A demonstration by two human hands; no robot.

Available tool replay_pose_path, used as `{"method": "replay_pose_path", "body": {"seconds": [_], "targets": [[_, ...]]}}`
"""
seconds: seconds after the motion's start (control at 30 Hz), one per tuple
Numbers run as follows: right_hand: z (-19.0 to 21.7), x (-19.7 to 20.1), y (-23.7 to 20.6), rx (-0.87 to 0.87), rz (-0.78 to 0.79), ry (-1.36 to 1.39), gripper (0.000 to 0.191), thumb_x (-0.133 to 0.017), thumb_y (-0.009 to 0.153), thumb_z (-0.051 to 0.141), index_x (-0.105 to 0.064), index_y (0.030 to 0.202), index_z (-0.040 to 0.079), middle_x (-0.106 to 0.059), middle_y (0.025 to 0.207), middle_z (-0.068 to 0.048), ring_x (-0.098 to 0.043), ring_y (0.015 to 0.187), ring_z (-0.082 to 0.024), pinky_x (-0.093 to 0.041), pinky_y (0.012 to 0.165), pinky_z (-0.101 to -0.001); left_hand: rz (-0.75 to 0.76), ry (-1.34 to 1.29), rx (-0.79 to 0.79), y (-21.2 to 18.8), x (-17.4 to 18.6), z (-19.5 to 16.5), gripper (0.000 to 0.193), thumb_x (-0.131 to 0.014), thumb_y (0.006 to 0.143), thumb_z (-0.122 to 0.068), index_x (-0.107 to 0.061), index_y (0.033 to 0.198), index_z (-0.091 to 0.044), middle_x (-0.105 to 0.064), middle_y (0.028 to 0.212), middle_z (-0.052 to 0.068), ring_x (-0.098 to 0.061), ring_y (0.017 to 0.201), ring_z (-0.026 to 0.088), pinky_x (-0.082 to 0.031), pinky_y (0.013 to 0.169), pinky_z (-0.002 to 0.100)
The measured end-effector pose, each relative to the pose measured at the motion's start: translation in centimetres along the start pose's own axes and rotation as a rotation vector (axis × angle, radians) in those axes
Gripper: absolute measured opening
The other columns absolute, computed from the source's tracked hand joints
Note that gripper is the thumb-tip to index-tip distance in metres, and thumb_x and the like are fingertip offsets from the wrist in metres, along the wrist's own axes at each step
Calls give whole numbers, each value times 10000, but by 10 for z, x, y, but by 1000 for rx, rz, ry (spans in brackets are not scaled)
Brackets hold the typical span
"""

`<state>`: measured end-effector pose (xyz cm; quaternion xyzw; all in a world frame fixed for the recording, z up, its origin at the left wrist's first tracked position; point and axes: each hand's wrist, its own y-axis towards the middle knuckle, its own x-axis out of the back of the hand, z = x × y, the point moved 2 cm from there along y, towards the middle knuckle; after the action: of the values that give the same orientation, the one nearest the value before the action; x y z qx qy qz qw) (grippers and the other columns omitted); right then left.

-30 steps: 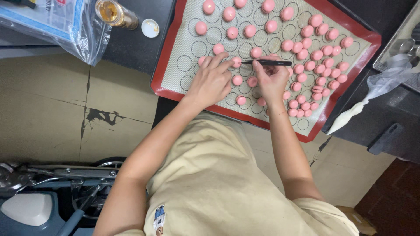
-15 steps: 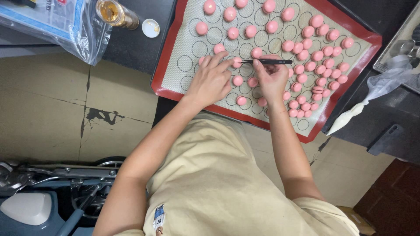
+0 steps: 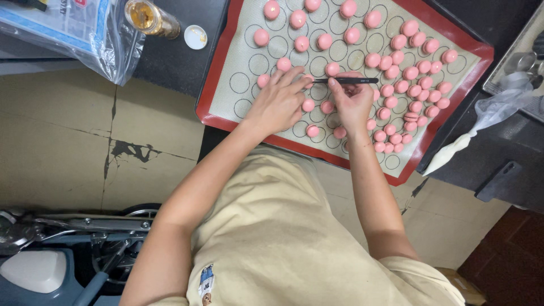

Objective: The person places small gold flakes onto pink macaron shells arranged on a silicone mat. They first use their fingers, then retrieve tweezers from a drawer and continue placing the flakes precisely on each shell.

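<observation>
Right hand (image 3: pixel 352 105) pinches a thin black pair of tweezers (image 3: pixel 345 81), grip closed on the handle end, tool lying nearly flat with its tip pointing toward the left hand (image 3: pixel 280 102). Left hand rests palm-down on the silicone baking mat (image 3: pixel 249 34), fingers spread and holding nothing, fingertips beside a pink macaron shell (image 3: pixel 306 78) at the tweezer tip; the flat placement looks meant to steady the mat and that shell while the tip works on it. Mat is grey with printed circles and a red border, lying askew on the dark surface (image 3: pixel 170 56). Shells sit spaced in the upper rows, crowded and touching along the right side. Near mat edge overhangs or meets the surface edge close to the torso, so forearms come in from below with little room. Open circles at the mat's left give free space. Piping bag (image 3: pixel 481 130) lies right, apart. Glass jar (image 3: pixel 150 18), small lid (image 3: pixel 195 36), plastic bag (image 3: pixel 62 28) upper left.
</observation>
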<state>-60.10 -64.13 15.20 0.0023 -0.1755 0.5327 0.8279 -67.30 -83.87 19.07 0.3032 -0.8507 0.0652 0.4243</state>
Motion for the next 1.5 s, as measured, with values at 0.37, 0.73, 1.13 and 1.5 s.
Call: {"method": "replay_pose_path", "body": {"seconds": [0.37, 0.73, 1.13, 1.5], "targets": [[7, 4, -6, 51, -62, 2, 171, -785, 941, 15, -663, 1058, -13, -690, 949, -1, -623, 801, -31, -486, 675, -163, -77, -25, 2, -4, 9, 1, 118, -698, 777, -106, -726, 835, -8, -610, 1326, 68, -453, 1355, 304, -371, 1107, 498], [1, 7, -8, -21, -40, 119, 174, -789, 953, 46, -673, 1073, -4, -680, 914, 1, -596, 773, -30, -445, 629, -164, -77, -133, -13, -12, 12, -1, 94, -720, 797, -114, -700, 811, -24, -614, 1334, 63, -480, 1322, 286, -413, 1058, 486], [-7, 7, -8, -2, -12, 155, 198, -771, 946, -3, -655, 1106, -15, -697, 996, -22, -658, 863, -61, -519, 720, -177, -93, -187, 20, -10, 1, 7, 84, -724, 785, -114, -703, 810, -36, -630, 1311, 64, -485, 1325, 308, -401, 1047, 502], [-3, 7, -8, -12, 12, 221, 194, -763, 959, -7, -652, 1118, -11, -696, 1021, -32, -657, 888, -57, -536, 728, -184, -78, -250, 26, -10, 5, 5, 107, -741, 763, -139, -671, 770, -58, -634, 1308, 54, -489, 1318, 300, -399, 1073, 505]]}}
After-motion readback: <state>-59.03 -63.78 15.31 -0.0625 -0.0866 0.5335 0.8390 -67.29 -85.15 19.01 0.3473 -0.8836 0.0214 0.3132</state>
